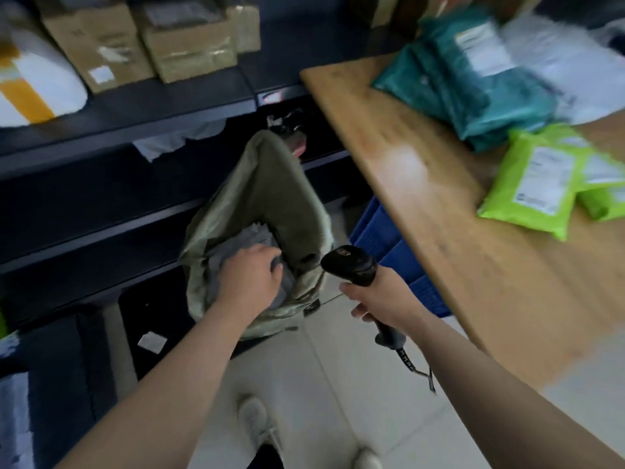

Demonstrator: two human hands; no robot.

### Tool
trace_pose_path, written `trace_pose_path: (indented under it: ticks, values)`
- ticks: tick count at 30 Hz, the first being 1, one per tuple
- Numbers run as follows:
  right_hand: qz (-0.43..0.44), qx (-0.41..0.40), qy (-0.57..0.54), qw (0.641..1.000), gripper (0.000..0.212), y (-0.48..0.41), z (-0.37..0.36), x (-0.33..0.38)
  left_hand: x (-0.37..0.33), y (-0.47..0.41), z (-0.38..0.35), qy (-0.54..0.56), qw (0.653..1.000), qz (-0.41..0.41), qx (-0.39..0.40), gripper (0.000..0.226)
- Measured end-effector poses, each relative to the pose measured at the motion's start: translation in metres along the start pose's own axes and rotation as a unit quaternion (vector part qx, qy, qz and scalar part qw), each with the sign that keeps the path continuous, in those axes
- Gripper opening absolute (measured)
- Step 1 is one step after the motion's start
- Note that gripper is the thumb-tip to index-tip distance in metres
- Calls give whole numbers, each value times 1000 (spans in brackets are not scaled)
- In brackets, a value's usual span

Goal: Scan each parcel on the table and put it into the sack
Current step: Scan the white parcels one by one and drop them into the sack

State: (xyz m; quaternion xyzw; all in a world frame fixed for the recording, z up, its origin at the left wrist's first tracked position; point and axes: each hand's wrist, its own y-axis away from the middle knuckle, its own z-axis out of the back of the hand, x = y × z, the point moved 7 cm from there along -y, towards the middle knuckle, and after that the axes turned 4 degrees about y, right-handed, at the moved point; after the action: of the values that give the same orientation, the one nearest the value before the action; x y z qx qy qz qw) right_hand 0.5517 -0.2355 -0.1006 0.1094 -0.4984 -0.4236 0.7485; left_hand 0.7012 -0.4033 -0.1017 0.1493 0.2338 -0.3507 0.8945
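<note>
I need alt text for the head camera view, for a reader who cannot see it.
A person's left hand pushes a grey parcel into an open olive sack on the floor, while the right hand holds a black barcode scanner. On the wooden table at right, green parcels and teal parcels wait.

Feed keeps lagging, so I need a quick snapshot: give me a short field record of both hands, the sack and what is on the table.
left hand: at the sack's mouth, fingers on a grey parcel
right hand: gripping the black scanner, held beside the sack
sack: olive green, standing open on the floor between shelves and table
table: wooden, with parcels on it
green parcels: lime, labels up, near table edge
teal parcels: stacked further back
white parcel: behind the teal ones, blurred
</note>
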Motion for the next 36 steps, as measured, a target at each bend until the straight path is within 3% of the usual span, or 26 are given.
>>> trace_pose_path:
  ticks: [7, 11, 17, 26, 36]
  values:
    - [4, -50, 26, 998, 14, 106, 141, -72, -205, 31, -3, -116, 979, -166, -34, 28]
    - [10, -100, 42, 994, 27, 149, 231, -112, -299, 41, -24, -155, 963, -216, -34, 31]
    - [13, -192, 13, 981, 15, 168, 356, -153, -416, 23, -46, -201, 945, -252, -48, 30]
    - [43, -248, 0, 968, 14, 95, 525, -153, -528, -96, -68, -176, 944, -265, -92, 30]
    - [73, -262, 1, 962, 18, -50, 693, -103, -621, -283, -88, -160, 961, -213, -74, 23]
